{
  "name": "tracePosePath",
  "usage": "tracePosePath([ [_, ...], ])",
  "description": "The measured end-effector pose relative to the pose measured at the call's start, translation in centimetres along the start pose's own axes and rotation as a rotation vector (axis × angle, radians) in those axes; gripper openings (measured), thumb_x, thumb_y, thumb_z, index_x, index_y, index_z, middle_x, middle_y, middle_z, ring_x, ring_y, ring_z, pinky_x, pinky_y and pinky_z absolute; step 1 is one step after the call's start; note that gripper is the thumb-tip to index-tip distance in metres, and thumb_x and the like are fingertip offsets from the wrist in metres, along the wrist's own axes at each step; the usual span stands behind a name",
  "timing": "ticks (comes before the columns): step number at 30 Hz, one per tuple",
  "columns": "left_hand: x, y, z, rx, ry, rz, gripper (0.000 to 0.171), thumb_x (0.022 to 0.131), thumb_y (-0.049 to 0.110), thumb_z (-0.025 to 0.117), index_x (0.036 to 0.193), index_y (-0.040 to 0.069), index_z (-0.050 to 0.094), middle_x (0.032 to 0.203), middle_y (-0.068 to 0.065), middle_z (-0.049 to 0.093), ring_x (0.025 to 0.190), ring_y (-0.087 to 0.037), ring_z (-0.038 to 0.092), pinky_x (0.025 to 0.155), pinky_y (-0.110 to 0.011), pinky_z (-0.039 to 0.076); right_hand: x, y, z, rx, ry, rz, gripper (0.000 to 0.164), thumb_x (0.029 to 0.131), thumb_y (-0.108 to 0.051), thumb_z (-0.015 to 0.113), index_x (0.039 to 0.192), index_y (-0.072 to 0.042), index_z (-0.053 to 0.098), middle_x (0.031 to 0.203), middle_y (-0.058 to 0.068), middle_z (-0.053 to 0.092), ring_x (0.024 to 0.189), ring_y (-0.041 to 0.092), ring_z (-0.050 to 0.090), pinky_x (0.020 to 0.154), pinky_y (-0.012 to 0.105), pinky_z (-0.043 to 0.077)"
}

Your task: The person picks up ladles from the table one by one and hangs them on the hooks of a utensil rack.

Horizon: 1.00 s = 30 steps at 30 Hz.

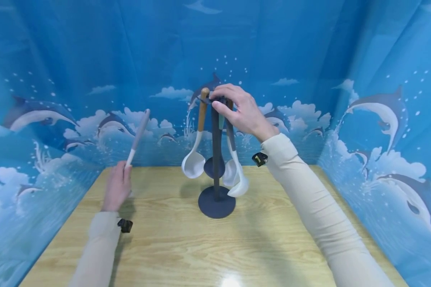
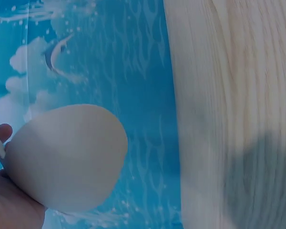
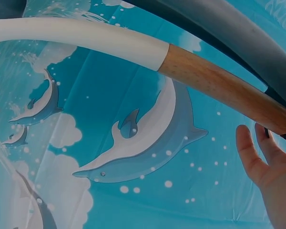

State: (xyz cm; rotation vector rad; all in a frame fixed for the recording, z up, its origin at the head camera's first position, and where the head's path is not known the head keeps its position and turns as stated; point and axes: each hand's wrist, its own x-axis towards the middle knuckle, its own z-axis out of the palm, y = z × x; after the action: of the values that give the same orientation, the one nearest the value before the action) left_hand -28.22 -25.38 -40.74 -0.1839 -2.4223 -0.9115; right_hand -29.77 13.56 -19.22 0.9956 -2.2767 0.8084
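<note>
My left hand (image 1: 117, 185) grips a white ladle with a grey handle (image 1: 141, 133), its handle tilted upward. In the left wrist view the pale rounded bowl (image 2: 69, 157) is beside the fingers. Over at the middle, my right hand (image 1: 238, 109) holds the top of a dark utensil stand (image 1: 216, 151), thumb and fingers bent around its hub. From the stand hang a white ladle with a wooden handle (image 1: 194, 164), a dark ladle (image 1: 214, 167) and other white-headed utensils, one of them a grey-handled ladle (image 1: 240, 186). A wooden handle (image 3: 219, 90) runs close by the right fingers in the right wrist view.
The stand's round dark base (image 1: 215, 209) rests on a light wooden table (image 1: 186, 247). Blue curtains (image 1: 158, 48) printed with dolphins and clouds enclose the table at the back and both sides.
</note>
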Motion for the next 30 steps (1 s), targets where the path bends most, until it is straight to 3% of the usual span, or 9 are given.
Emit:
tracePosePath([
  [10, 0.7, 1.9, 1.5, -0.047, 0.003, 0.026, 0.034, 0.108, 0.024, 0.035, 0.114, -0.005, 0.053, 0.085, -0.018, 0.047, 0.073, -0.030, 0.043, 0.062, -0.037, 0.035, -0.1, 0.0, 0.0, -0.006, 0.019, -0.002, 0.033, 0.100, -0.034, 0.053, 0.125, -0.018, 0.065, 0.140, 0.004, 0.055, 0.133, 0.020, 0.044, 0.102, 0.045, 0.041],
  [20, 1.3, 3.2, 2.4, -0.126, 0.106, 0.023, 0.027, 0.106, 0.020, 0.040, 0.106, -0.004, 0.053, 0.084, -0.017, 0.047, 0.077, -0.031, 0.044, 0.067, -0.039, 0.036, -0.1, 0.0, 0.3, 0.010, 0.028, 0.003, 0.032, 0.100, -0.033, 0.053, 0.124, -0.017, 0.065, 0.139, 0.005, 0.055, 0.124, 0.020, 0.047, 0.093, 0.043, 0.043],
  [30, 1.6, 4.7, 2.3, -0.098, 0.063, 0.035, 0.032, 0.107, 0.023, 0.037, 0.113, -0.004, 0.053, 0.088, -0.017, 0.047, 0.077, -0.029, 0.042, 0.066, -0.039, 0.034, -0.1, 0.0, 0.5, 0.022, 0.030, 0.003, 0.031, 0.100, -0.033, 0.053, 0.123, -0.017, 0.065, 0.139, 0.006, 0.055, 0.123, 0.020, 0.047, 0.093, 0.043, 0.042],
])
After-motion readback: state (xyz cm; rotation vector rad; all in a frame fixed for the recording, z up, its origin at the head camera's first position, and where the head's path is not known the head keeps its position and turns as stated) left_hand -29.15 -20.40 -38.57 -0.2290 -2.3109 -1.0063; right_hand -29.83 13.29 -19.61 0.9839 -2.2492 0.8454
